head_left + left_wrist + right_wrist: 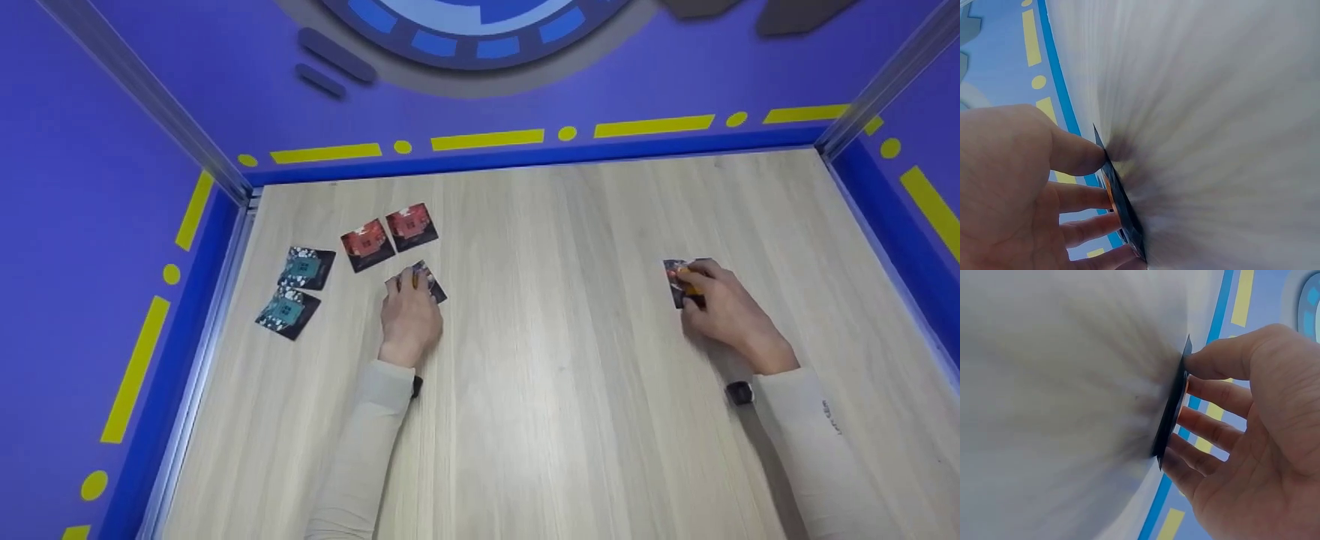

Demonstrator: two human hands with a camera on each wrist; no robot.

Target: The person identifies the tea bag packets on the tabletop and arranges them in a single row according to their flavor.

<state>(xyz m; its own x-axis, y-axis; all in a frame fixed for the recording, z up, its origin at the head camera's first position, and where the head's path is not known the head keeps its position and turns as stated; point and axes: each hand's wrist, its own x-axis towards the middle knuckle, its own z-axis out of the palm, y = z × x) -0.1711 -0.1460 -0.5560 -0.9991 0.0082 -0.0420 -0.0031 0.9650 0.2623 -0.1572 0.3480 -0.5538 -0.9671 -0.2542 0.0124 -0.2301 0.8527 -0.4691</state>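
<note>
My left hand (411, 316) is over a small square packet (436, 289), dark with a patch of orange. In the left wrist view its thumb and fingertips hold the edges of that packet (1124, 211), which lies at the tabletop. Far to the right, my right hand (726, 304) grips a similar dark and orange packet (673, 279) by its edges. The right wrist view shows this packet (1170, 417) edge-on, thumb at one end and fingers along it. Both hands partly cover their packets' printed faces.
Two red packets (367, 245) lie side by side just beyond my left hand. Left of them, two teal packets (302, 268) lie one in front of the other. Blue walls (525, 105) with yellow marks border the pale wooden table (555, 360).
</note>
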